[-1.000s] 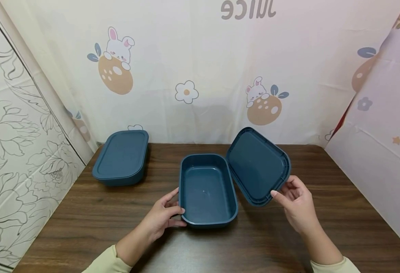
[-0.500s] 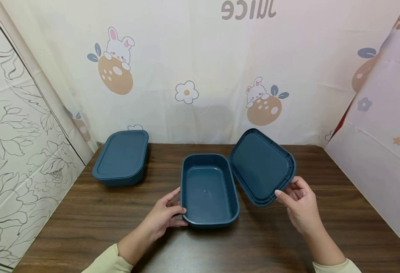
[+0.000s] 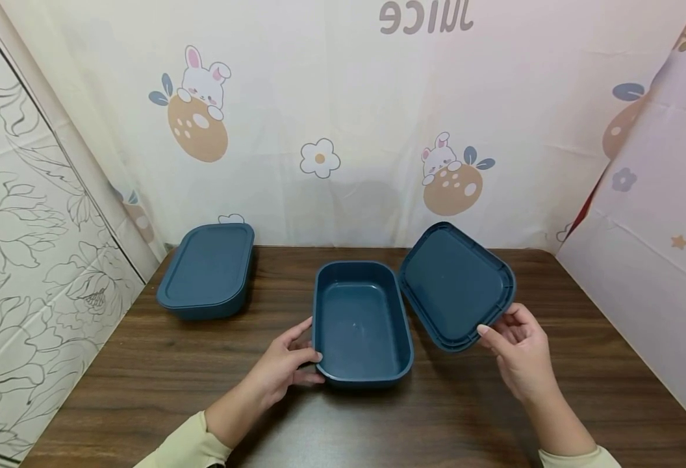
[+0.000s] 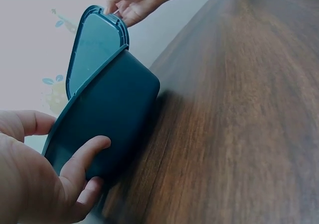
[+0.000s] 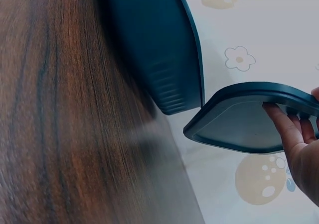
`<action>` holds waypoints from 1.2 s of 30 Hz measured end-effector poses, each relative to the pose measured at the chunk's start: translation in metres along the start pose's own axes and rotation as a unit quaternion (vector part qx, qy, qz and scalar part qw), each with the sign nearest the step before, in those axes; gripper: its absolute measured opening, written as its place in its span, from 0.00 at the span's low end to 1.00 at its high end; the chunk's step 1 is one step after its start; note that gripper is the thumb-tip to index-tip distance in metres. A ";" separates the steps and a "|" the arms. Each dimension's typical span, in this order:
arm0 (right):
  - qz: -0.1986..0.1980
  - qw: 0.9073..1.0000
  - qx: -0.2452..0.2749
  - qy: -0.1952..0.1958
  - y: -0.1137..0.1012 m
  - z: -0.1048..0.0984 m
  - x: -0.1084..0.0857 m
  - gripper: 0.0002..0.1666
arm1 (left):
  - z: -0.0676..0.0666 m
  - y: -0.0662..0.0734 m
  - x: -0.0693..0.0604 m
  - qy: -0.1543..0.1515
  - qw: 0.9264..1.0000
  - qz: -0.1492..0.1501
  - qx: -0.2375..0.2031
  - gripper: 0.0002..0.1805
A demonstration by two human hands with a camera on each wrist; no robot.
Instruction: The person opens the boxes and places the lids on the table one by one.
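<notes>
A dark blue rectangular food container [image 3: 359, 331] stands uncovered in the middle of the table, nothing visible inside it. My left hand [image 3: 281, 364] grips its near left corner, thumb at the rim and fingers along the outer wall, as the left wrist view also shows [image 4: 40, 174]. Its matching lid [image 3: 457, 286] is tilted up on the right, underside facing me, with the grooved rim visible. My right hand [image 3: 521, 351] pinches the lid's near right corner, the thumb on the underside. In the right wrist view, the lid's far corner [image 5: 199, 127] is close beside the container; contact there is unclear.
A second dark blue container [image 3: 208, 270] with its lid on sits at the back left of the wooden table [image 3: 378, 429]. Behind the table hangs a printed curtain [image 3: 319, 208]; a flower-patterned panel [image 3: 39, 260] borders the left side.
The lid and my right hand have shifted slightly to the right. The open container and my left hand have also slid a little to the right.
</notes>
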State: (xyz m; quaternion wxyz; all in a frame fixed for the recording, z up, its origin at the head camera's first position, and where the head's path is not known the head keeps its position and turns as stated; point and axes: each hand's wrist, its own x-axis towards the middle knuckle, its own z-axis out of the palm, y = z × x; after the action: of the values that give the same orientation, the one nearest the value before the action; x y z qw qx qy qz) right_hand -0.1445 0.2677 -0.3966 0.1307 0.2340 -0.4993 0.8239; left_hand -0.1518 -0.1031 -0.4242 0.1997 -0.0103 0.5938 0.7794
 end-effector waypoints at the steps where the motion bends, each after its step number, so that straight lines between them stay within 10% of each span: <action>1: -0.001 1.000 0.000 0.001 0.000 0.000 0.000 0.21 | 0.000 0.000 0.001 -0.001 1.000 0.001 0.000 0.44; 36: -0.008 0.999 0.021 0.045 -0.001 -0.016 0.010 0.18 | 0.018 0.006 0.028 -0.009 1.000 0.006 -0.013 0.42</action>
State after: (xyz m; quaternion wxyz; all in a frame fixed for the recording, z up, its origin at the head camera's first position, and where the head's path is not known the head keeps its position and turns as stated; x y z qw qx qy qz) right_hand -0.1570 0.2821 -0.3969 0.1545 0.2038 -0.4735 0.8429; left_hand -0.1756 -0.0791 -0.4205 0.2002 -0.0022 0.5814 0.7886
